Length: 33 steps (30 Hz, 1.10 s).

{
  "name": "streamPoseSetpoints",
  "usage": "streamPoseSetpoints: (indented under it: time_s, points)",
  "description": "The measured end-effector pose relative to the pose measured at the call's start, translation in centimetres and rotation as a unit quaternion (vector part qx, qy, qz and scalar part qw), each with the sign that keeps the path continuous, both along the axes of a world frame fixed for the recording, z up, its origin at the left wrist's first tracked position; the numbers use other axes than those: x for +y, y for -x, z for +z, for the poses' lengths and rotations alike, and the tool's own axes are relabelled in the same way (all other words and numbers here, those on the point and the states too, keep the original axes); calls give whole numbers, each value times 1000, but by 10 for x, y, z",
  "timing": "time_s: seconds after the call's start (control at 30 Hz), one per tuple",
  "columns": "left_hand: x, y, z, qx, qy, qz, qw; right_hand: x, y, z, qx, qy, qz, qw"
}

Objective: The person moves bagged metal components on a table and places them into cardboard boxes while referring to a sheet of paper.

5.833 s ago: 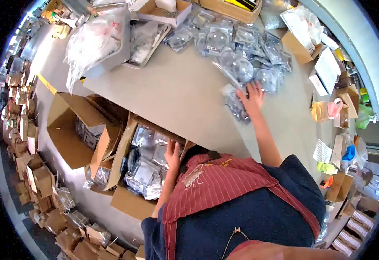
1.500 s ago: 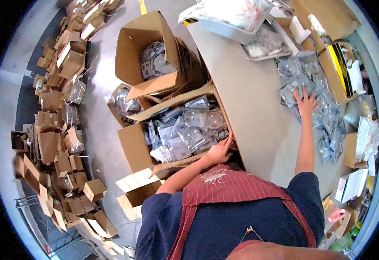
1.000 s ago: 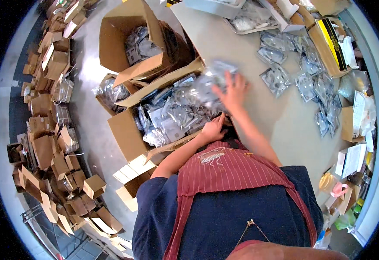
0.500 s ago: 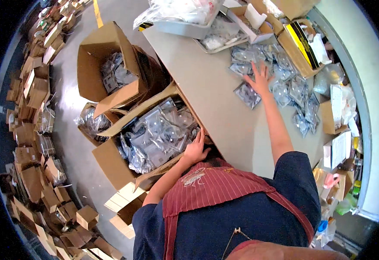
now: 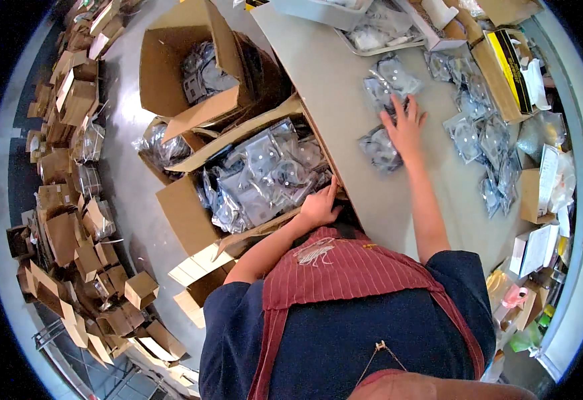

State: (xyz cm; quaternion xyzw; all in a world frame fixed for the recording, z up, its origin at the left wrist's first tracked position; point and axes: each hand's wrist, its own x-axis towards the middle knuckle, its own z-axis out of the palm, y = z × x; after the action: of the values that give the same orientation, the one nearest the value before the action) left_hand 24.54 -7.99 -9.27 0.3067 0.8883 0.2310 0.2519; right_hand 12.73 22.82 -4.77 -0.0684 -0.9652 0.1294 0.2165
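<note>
Now right hand (image 5: 406, 130) fingers (image 5: 398, 107) on clear packets (image 5: 386, 85), table (image 5: 345, 87)

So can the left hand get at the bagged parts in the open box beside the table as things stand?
Probably yes: the left hand rests at the edge of the open cardboard box, the clear bagged parts lie uncovered beside it, flaps folded back.

Dark red apron (image 5: 365, 273) with thin pale stripes, over a navy blue shirt (image 5: 345, 347). Plain brown cardboard box (image 5: 191, 220) full of clear bags (image 5: 265, 177) with black parts showing through. Pale grey table (image 5: 345, 87). Brown box with yellow and black stripes (image 5: 505, 63). Grey floor (image 5: 128, 180).
</note>
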Motion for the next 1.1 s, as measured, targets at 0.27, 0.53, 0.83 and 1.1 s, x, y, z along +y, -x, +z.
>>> streamPoseSetpoints:
  time_s: [0.27, 0.53, 0.83, 1.1]
  points:
    - [4, 3, 17, 6, 57, -4, 998, -87, -23, -12, 35, 76, -111, 990]
    - [1, 0, 10, 31, 14, 3, 999, 1, 43, 18, -7, 47, 11, 999]
    - [-7, 12, 9, -74, -86, 94, 989, 0, 0, 42, -261, -8, 219, 940]
    - [0, 7, -33, -122, -76, 272, 951, -79, -65, 30, -154, 20, 111, 982]
